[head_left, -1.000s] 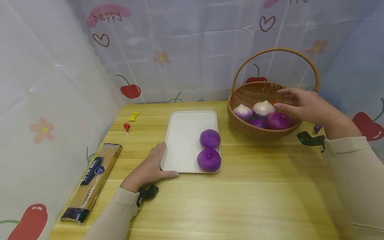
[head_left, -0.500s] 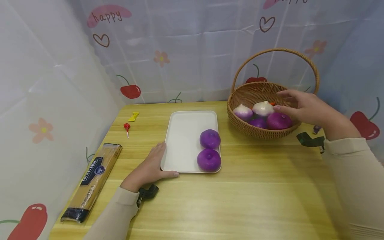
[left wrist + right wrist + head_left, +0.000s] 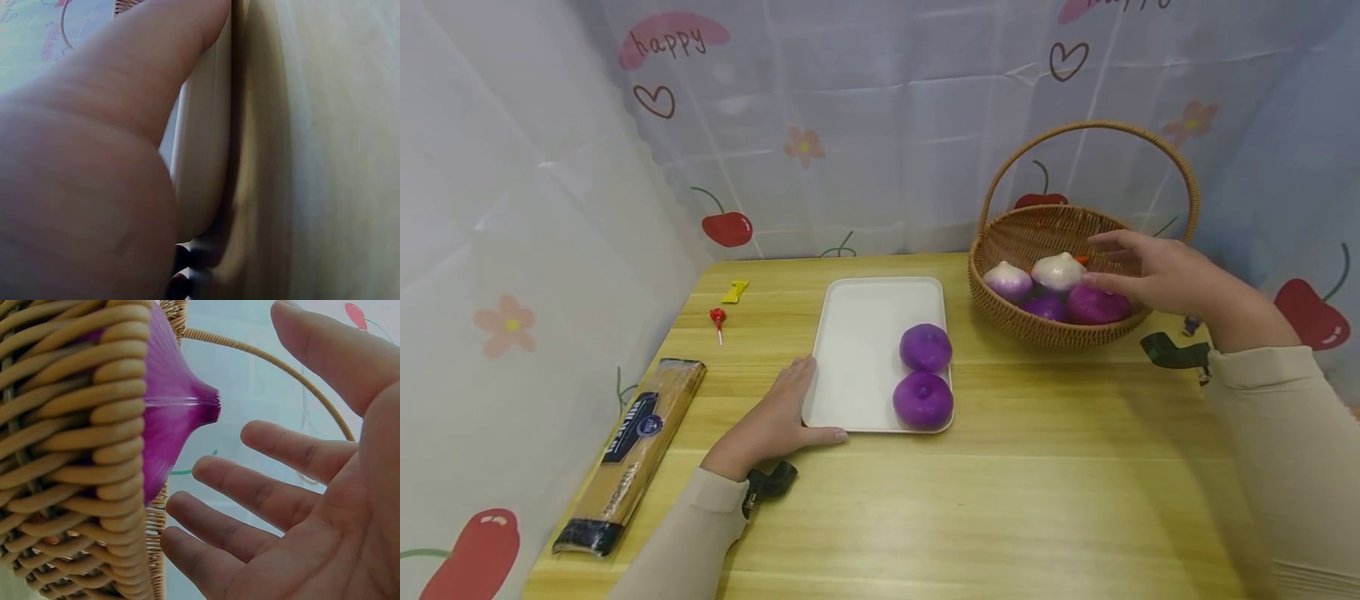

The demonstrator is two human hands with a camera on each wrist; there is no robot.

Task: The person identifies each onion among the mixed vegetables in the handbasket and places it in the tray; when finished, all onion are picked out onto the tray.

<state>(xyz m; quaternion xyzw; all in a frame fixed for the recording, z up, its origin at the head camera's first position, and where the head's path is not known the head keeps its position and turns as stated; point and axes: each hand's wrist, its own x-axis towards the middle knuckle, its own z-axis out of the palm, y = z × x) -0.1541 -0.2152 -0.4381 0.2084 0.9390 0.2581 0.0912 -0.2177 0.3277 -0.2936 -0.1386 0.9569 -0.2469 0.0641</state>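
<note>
My left hand (image 3: 772,418) rests against the near left corner of a white tray (image 3: 868,329), thumb along its front edge. Two purple onions (image 3: 925,347) sit one behind the other at the tray's right side. At the upper right, my right hand (image 3: 1172,275) hovers with spread fingers over a wicker basket (image 3: 1052,333). Below it in the basket lies a magenta onion (image 3: 175,406); the right wrist view shows a gap between the fingers and this onion. Beside it are two white-topped onions (image 3: 1059,272) and a purple onion (image 3: 1045,307), partly hidden.
On the left lie a spaghetti pack (image 3: 632,454), a red lollipop (image 3: 718,317) and a yellow wrapped candy (image 3: 734,292). A tall handle (image 3: 1090,125) arches over the basket. Something small and purple (image 3: 1192,325) lies right of it. A printed curtain (image 3: 880,167) stands behind the table.
My right hand has sunk slightly toward the magenta onion in the basket, its thumb now overlapping it in the head view. The left hand, tray and onions stay put.
</note>
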